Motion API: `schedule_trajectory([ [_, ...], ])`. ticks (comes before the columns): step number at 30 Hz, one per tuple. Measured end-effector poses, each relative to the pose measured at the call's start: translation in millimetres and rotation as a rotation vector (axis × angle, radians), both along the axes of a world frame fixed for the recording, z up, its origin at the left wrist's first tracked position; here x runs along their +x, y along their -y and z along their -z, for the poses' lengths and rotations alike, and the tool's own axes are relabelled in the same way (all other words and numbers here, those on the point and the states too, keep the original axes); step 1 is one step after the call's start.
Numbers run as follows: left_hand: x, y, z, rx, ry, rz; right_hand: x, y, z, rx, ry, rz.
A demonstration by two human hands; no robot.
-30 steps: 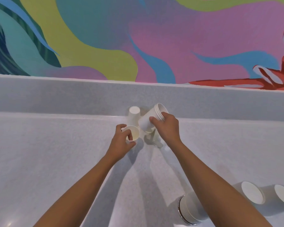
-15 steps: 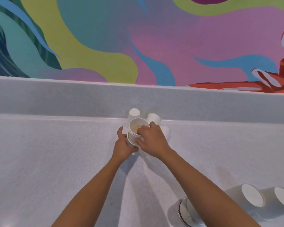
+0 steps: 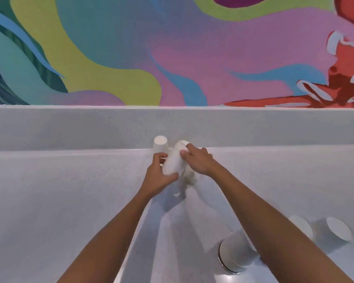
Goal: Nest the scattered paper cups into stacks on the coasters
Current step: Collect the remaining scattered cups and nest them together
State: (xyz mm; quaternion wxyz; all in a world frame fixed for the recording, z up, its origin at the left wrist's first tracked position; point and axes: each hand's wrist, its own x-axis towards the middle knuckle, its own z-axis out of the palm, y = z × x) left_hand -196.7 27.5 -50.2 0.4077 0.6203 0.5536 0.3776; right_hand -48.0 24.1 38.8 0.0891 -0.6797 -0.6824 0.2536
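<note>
the left hand (image 3: pixel 158 176) and right hand (image 3: pixel 198 161) are both clamped on a nested stack of cups (image 3: pixel 175 160) tilted over the table (image 3: pixel 70 201), just beside an upturned cup (image 3: pixel 160 146) by the back ledge.

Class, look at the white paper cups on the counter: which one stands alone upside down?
The white paper cup against the back ledge, just left of the held stack of cups. Its flat base faces up; the two at right show open mouths.

two bare forearms, no sleeves; left hand (image 3: pixel 158 176), right hand (image 3: pixel 198 161)
</note>
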Motion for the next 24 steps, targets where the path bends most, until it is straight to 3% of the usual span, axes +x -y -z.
schedule_trajectory([
  [5,32,15,-43,0.121,0.23,-0.072,35,19,-24,0.18,-0.134,0.219],
  [10,72,31,-86,0.21,0.333,-0.028,68,51,-47,0.169,-0.284,0.219],
  [17,116,72,-131,0.31,0.33,0.153,104,105,-62,0.05,-0.447,0.136],
  [24,156,104,-147,0.332,0.119,0.369,142,142,-65,0.086,-0.422,0.177],
])
